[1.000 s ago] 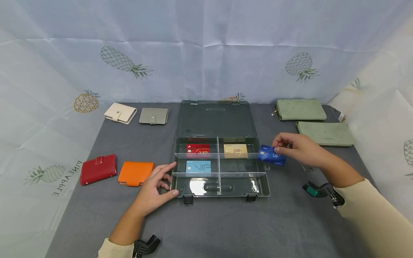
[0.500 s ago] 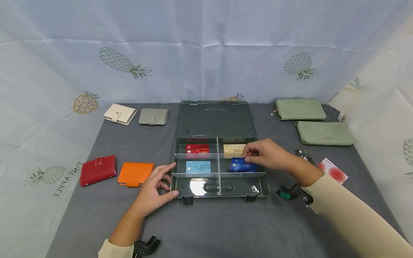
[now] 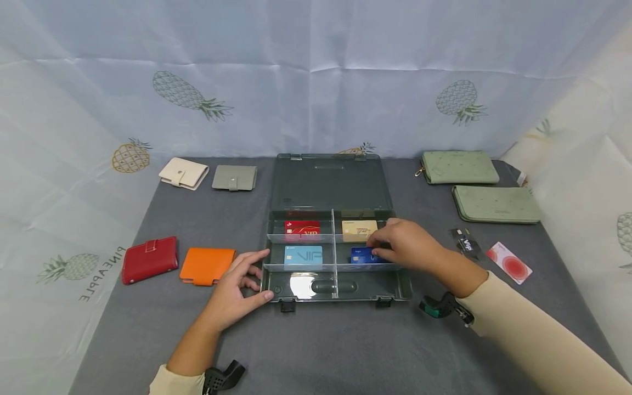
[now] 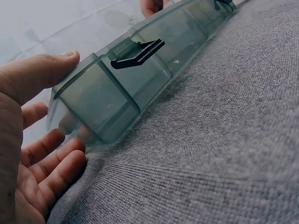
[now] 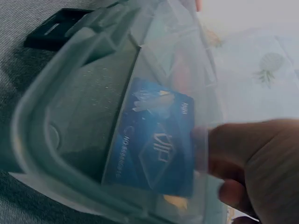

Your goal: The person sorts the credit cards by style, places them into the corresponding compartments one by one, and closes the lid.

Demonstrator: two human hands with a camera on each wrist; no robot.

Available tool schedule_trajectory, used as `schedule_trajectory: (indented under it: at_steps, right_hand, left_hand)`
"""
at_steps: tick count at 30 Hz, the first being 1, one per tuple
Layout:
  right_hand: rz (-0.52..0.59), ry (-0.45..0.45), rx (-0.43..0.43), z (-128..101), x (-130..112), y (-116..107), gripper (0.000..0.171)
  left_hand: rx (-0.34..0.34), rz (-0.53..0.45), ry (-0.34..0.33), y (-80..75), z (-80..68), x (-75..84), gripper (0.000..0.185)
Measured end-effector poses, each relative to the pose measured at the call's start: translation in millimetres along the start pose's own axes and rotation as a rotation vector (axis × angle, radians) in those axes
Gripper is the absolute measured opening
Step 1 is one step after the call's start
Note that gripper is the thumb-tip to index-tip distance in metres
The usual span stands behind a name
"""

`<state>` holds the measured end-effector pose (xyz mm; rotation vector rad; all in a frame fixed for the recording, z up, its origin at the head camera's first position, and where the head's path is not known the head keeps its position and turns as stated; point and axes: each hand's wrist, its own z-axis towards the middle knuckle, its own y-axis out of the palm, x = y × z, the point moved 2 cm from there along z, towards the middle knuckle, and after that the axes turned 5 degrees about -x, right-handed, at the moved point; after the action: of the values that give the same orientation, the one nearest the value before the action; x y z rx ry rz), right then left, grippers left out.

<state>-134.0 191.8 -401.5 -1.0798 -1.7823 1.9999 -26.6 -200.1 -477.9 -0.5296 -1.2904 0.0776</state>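
Observation:
A translucent dark green box [image 3: 301, 300] with dividers lies on the grey table, its lid folded back. My right hand [image 3: 407, 244] is over the middle right compartment, thumb and index pinching a blue VIP card [image 3: 361, 255]. In the right wrist view the blue card [image 5: 152, 140] shows through the clear wall, fingers at its edge. My left hand [image 3: 239, 288] touches the box's front left corner with relaxed fingers; the left wrist view has the thumb on the rim. Other compartments hold a red card [image 3: 296, 226], a gold card [image 3: 357, 230] and a light blue card [image 3: 303, 255].
A black card [image 3: 467, 244] and a white-and-red card [image 3: 509, 263] lie right of the box. Two green wallets [image 3: 496, 204] are behind them. At left are a red wallet [image 3: 150, 260], an orange one [image 3: 208, 264], a cream one [image 3: 184, 173] and a grey one [image 3: 235, 178].
My right hand has carried the blue card leftward from beside the box and lowered it into the middle right compartment. The black and white-and-red cards have come into sight. My left hand stays put.

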Motion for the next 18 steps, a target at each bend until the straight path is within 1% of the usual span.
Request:
schedule_trajectory:
  at_steps: [2,5,8,13,16,18]
  right_hand:
    - [0.046,0.007,0.000,-4,2,-1,0.018]
    - [0.145,0.020,0.011,-11,9,-3,0.020]
    - [0.223,0.017,0.054,-19,17,-4,0.018]
    - [0.272,-0.005,0.153,-38,31,-5,0.019]
    - [0.288,0.025,0.179,-54,39,-9,0.022]
    - [0.303,0.065,0.184,-66,45,-12,0.024]
  left_hand:
    - [-0.003,0.003,-0.008,0.1,0.4,-0.1,0.079]
    - [-0.003,0.003,-0.005,0.0,1.3,0.5,0.080]
    - [-0.001,-0.001,0.005,-0.4,1.9,1.0,0.080]
    - [-0.008,-0.005,0.004,-1.0,2.0,1.7,0.081]
    - [-0.016,-0.010,-0.004,-0.9,1.0,1.7,0.081]
    - [-0.021,-0.016,-0.007,-0.7,0.6,1.4,0.082]
